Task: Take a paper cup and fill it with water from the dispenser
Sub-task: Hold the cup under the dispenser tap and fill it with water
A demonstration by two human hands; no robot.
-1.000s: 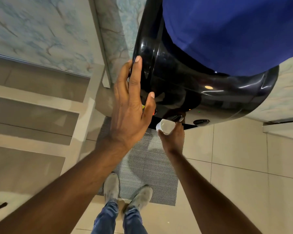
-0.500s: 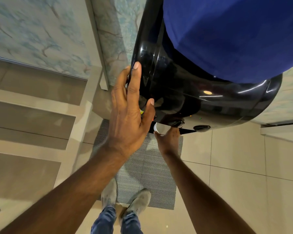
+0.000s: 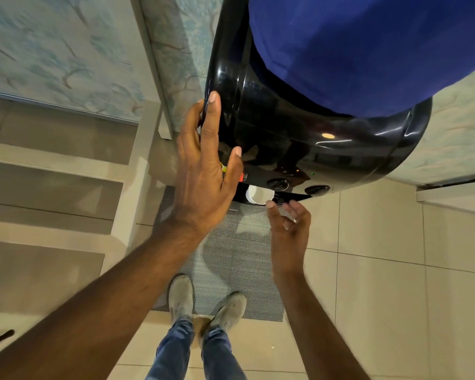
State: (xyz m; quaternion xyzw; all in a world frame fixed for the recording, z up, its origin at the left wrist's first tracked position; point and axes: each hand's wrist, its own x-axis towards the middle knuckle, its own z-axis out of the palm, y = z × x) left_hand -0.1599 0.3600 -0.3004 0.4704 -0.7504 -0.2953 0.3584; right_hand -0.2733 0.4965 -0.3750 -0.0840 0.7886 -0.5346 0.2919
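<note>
The right hand [image 3: 288, 229] has let go, fingers loose; the paper cup [image 3: 259, 194] now stands alone under the dispenser [image 3: 299, 149]. The left hand [image 3: 203, 176] stays spread flat. I judge filling comes next.

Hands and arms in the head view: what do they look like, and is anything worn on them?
Both are bare. The left hand and right hand have no gloves, and no rings, watch or bands show. Both forearms are uncovered to the frame edge, with no sleeve in view. Fingernails are short and unpainted. Lower down, blue jeans and light grey shoes show.
</note>
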